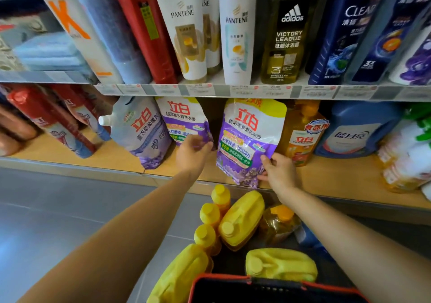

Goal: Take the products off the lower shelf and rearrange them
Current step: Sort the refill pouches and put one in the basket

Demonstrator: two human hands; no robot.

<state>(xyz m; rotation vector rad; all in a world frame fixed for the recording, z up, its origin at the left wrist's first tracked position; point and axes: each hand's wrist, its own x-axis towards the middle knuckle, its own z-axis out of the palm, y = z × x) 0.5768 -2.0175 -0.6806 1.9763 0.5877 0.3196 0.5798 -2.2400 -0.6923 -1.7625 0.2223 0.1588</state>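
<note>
The right hand pinches the lower right corner of a purple and white pouch, with the thumb on the printed front and the fingers curled round the edge. This pouch stands tilted on the lower shelf. Its top leans back under the price strip, and its bottom edge sits at the shelf's front lip, just left of the grip.

The left hand reaches a second purple pouch, which stands further back on the same shelf, up and to the left of the grip. Its bent fingers lie on that pouch's lower front, but I cannot tell whether they hold it or only touch it.

Just right of the grip, partly behind the held pouch, stands an orange bottle, and past that a blue jug. Left of the left hand a grey pouch with a white spout leans on the shelf, with red tubes further left.

Below the grip, on the floor, sit yellow bottles. Nearer the person is a black basket with a red rim. Above the grip, the upper shelf carries shampoo bottles
</note>
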